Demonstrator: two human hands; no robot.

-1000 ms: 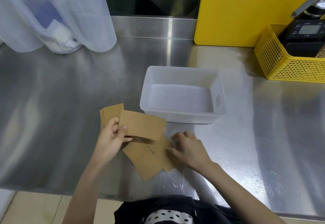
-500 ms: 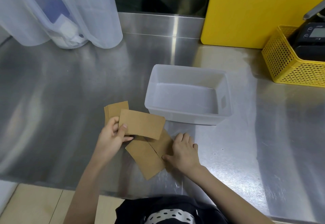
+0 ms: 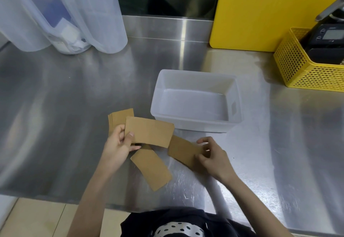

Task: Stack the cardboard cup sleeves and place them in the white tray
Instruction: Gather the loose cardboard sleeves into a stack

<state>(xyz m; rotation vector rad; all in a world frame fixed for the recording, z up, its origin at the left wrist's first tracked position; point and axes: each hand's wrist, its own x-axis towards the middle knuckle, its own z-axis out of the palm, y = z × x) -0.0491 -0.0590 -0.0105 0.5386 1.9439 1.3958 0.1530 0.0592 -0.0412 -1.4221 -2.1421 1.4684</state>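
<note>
My left hand holds a small stack of sleeves in the middle of the frame. My right hand pinches one sleeve on the counter. Another sleeve lies loose below. The white tray is empty, so most work is left.

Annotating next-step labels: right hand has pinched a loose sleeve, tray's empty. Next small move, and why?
Probably carry the flat brown cardboard sleeve pinched by the right hand over onto the brown sleeve stack held in the left hand. The white plastic tray holds nothing, and another loose brown sleeve lies on the steel counter, so stacking isn't finished.
</note>
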